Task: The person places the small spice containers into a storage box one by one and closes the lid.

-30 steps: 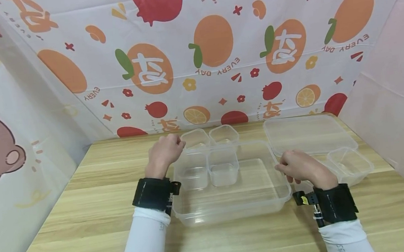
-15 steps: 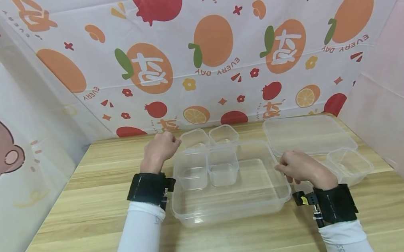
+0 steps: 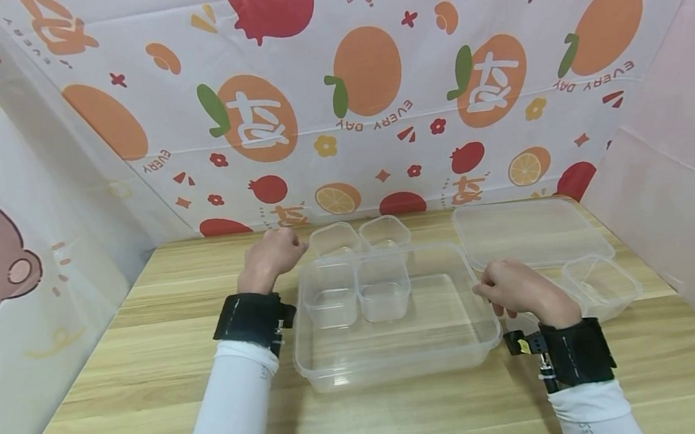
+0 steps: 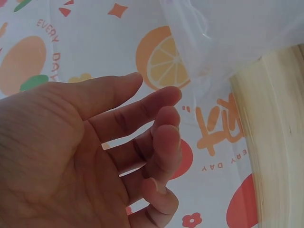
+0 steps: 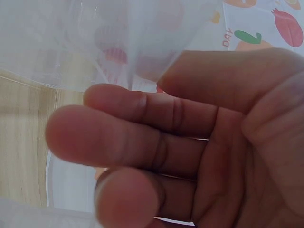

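Note:
A large clear plastic box stands mid-table. Two small clear tubs, the left one and the right one, stand side by side in its left part. Just beyond the box's left side hovers my left hand, holding nothing. Its fingers are loosely bent and the thumb is apart from them in the left wrist view. My right hand is at the box's right rim, thumb and forefinger pinching the edge; the exact contact is partly hidden. Its other fingers lie outside the wall.
Behind the box stand two more small tubs, a left and a right. A flat clear lid lies at the back right. Another clear tub sits beyond my right hand. A printed cloth hangs behind the wooden table.
My left hand has moved left and slightly back, away from the box. The box's left edge has shifted slightly left. My right hand stays at the right rim.

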`<move>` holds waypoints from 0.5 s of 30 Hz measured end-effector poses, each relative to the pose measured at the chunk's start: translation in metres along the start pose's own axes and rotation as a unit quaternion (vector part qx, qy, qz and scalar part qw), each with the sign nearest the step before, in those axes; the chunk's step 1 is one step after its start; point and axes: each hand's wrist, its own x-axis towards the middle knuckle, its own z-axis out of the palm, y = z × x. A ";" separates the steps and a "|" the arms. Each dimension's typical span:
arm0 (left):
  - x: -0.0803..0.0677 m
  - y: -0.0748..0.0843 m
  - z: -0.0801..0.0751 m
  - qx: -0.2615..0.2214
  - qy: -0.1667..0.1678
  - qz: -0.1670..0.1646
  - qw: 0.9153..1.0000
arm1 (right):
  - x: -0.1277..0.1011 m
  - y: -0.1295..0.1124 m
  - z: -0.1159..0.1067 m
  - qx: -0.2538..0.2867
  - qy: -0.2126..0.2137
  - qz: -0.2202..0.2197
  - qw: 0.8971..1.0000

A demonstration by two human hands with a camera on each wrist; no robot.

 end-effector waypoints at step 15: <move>0.010 -0.004 0.004 -0.003 -0.042 -0.014 0.999 | 0.002 0.003 0.000 0.002 -0.002 -0.003 1.000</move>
